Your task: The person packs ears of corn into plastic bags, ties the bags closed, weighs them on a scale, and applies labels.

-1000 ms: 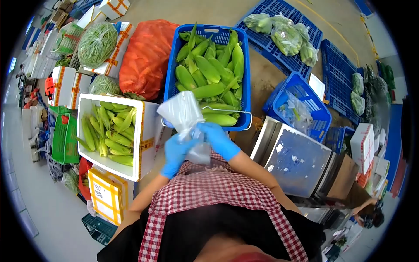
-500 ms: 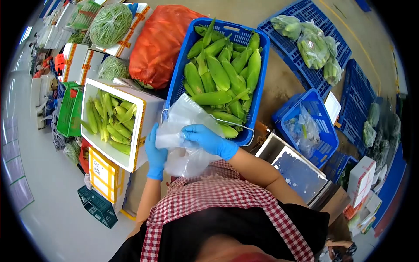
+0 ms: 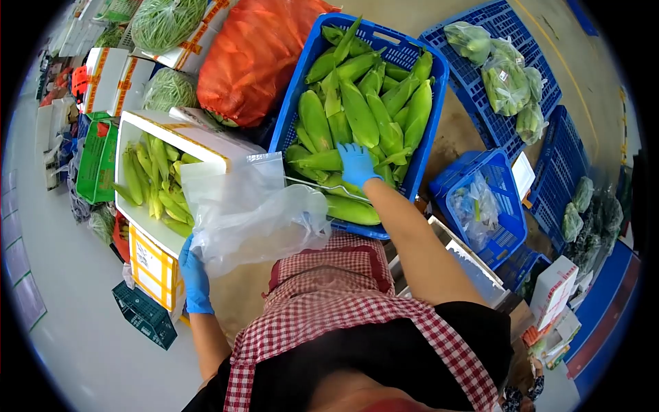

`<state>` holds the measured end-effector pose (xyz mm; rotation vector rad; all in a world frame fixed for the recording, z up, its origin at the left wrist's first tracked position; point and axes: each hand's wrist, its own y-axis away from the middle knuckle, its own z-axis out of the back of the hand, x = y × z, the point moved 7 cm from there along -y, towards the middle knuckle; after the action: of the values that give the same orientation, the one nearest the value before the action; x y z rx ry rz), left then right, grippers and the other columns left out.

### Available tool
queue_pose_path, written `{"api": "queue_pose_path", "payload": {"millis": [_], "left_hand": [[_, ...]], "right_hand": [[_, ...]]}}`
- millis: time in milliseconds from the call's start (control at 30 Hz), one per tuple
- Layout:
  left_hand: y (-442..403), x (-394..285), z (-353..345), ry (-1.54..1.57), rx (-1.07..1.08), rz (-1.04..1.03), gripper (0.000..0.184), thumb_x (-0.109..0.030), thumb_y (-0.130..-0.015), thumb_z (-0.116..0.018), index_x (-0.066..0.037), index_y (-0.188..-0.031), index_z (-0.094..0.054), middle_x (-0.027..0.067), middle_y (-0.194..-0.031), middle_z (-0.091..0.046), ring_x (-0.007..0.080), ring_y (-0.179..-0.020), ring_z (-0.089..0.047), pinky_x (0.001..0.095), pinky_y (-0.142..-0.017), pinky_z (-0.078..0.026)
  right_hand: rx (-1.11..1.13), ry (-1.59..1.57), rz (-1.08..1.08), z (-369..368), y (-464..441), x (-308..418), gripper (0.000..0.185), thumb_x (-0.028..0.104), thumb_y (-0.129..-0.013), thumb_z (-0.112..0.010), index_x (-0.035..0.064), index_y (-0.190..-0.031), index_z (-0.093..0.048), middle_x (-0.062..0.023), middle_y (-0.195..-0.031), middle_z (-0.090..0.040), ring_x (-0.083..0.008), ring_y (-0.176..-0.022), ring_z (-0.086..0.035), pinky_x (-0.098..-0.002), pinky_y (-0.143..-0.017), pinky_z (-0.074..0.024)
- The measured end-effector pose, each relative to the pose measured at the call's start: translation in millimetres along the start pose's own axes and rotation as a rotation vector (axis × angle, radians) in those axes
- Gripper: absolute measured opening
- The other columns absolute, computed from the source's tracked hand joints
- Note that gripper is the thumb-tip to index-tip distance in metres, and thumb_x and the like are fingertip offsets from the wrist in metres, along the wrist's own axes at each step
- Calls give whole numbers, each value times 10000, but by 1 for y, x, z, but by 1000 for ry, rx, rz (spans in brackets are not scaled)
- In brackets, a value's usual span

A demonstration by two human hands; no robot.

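Observation:
My left hand [image 3: 194,269], in a blue glove, is closed on the edge of a clear plastic bag [image 3: 250,226]. The bag hangs out to the right, spread and crumpled, in front of the blue crate [image 3: 276,134]. That crate is full of green ears of corn in their husks. Inside it, my right hand [image 3: 357,165], also gloved in blue, lies over the right end of an ear of corn [image 3: 321,161], its fingers curled on the husk. The palm side of this hand is hidden. A wire handle [image 3: 322,185] crosses the crate's near end.
To the left stands a white foam box [image 3: 175,130] with more corn. Behind it are a red mesh sack [image 3: 250,62] and bagged green beans [image 3: 168,24]. On the right are a blue basket [image 3: 504,226] holding plastic bags and a blue pallet [image 3: 473,103] with bagged vegetables.
My right hand has let go of the plastic bag and moved right and up onto the corn in the crate. My left hand has moved left and down, with the bag spread wider.

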<state>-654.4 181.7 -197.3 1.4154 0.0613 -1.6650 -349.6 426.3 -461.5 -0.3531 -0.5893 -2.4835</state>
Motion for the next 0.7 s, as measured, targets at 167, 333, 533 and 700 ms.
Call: {"api": "queue_pose_path", "payload": {"millis": [167, 333, 533, 700], "left_hand": [[-4, -6, -6, 32, -103, 82, 342, -125, -867, -405, -9, -1170, -514, 67, -1029, -588, 138, -844, -568, 220, -686, -459], [-6, -10, -52, -2, 50, 9, 356, -119, -871, -406, 8, -1189, -501, -13, -895, -573, 45, -680, -471, 194, -627, -415], [14, -23, -139, 60, 359, 59, 338, -181, -897, -466, 13, -1170, -515, 39, -1064, -564, 105, -903, -516, 231, -807, -412], [21, -28, -160, 209, 412, 185, 354, -217, -895, -502, 24, -1152, -522, 58, -1073, -571, 130, -947, -530, 254, -841, -416]], "right_hand": [[172, -579, -341, 30, 8, -8, 499, 176, -664, -672, 61, -1127, -524, -127, -1061, -585, -313, -985, -548, -386, -863, -410], [-388, -2023, -397, 119, 76, -36, 525, 197, -735, -619, -6, -1194, -461, -150, -1122, -549, -269, -1028, -537, -374, -891, -428], [-88, -2343, 302, 210, 141, 21, 566, 266, -716, -652, 48, -1203, -462, -112, -1167, -524, -244, -1083, -497, -342, -952, -378], [74, -1252, 329, 196, 124, 84, 418, 163, -687, -690, 64, -1076, -573, -87, -1087, -575, -236, -985, -546, -329, -855, -424]]}}
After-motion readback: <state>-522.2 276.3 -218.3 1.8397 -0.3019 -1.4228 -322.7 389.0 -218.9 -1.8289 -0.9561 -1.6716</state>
